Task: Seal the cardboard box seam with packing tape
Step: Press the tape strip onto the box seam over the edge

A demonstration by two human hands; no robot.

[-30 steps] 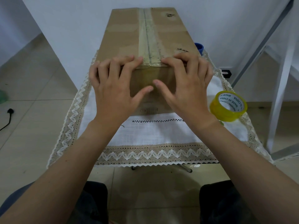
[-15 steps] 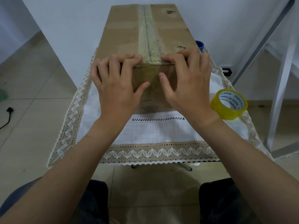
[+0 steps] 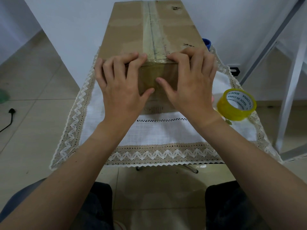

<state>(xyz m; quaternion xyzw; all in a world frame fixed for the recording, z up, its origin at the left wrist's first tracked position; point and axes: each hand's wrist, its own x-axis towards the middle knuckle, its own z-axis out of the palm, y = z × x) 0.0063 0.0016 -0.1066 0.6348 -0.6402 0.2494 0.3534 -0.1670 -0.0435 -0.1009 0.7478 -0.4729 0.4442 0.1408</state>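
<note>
A long brown cardboard box [image 3: 129, 30] lies on a small table, running away from me. A strip of clear tape [image 3: 152, 30] runs down its top seam and folds over the near end. My left hand [image 3: 119, 85] and my right hand [image 3: 191, 83] clasp the box's near end on either side of the tape. Their fingers curl over the top edge. Both thumbs press on the taped front face and almost meet in the middle. A yellow packing tape roll [image 3: 235, 105] lies on the table to the right of my right wrist.
A white lace-edged tablecloth [image 3: 162, 133] covers the small table. A blue object [image 3: 206, 43] peeks out behind the box's right side. A white metal frame [image 3: 289, 90] stands at the right. A black plug and cable [image 3: 11, 112] lie on the tiled floor at the left.
Both thumbs have slid inward and down over the taped front face, closer to each other. The fingers stay hooked on the top edge. The tape roll has not moved.
</note>
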